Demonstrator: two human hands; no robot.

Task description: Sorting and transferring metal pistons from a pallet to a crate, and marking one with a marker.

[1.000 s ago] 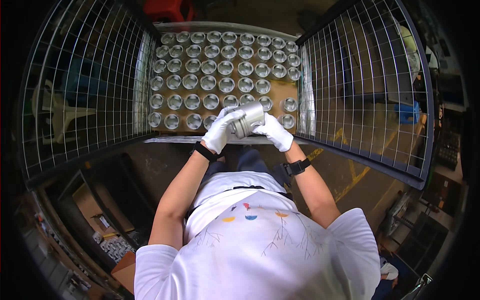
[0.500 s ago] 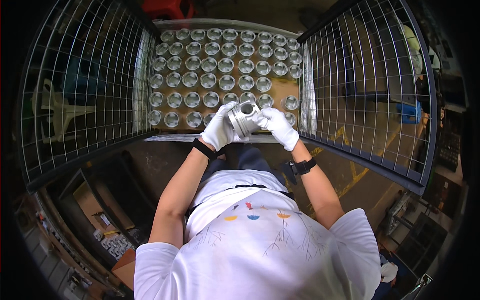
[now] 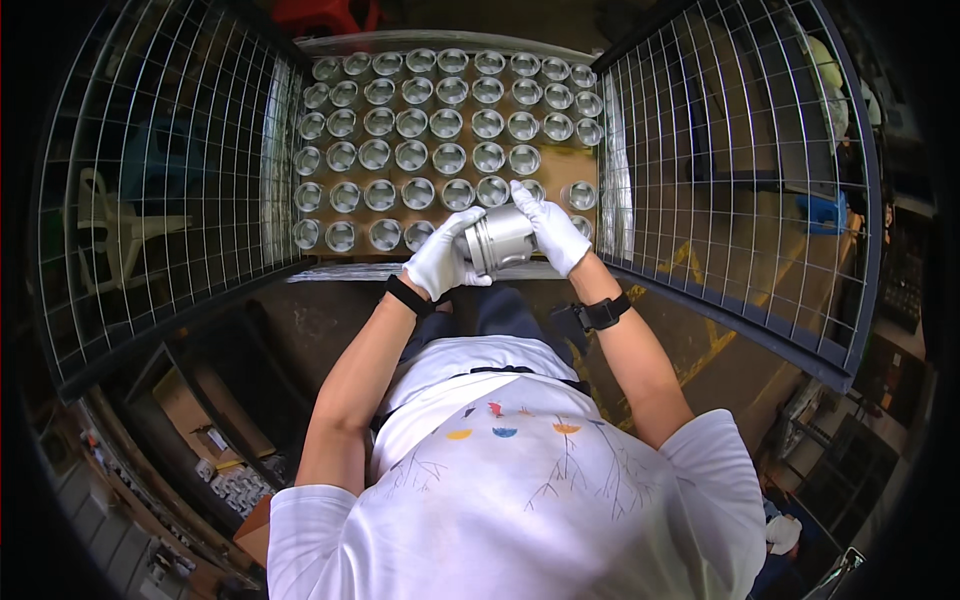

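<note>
Between my two white-gloved hands is a silver metal piston (image 3: 503, 239), tilted on its side, with ring grooves toward its left end. My left hand (image 3: 442, 260) grips the grooved end, thumb on top and fingers partly hidden beneath. On the opposite end, my right hand (image 3: 556, 236) is closed around the piston with its thumb along the upper edge. Beyond the hands, rows of similar pistons (image 3: 411, 155) stand on a brown board (image 3: 566, 172) in a mesh-sided crate. The hands hang over the crate's near edge and hide part of the nearest row.
Wire mesh panels (image 3: 740, 160) with dark frames stand open on the right and left (image 3: 190, 150). Plastic wrap (image 3: 613, 150) lines the crate's sides. A white plastic chair (image 3: 120, 225) and a red stool (image 3: 325, 14) are outside it. Yellow lines (image 3: 715, 340) mark the floor.
The piston has turned so its side wall now shows instead of the pin hole. My right hand has shifted from a fingertip pinch to a grip around its right end.
</note>
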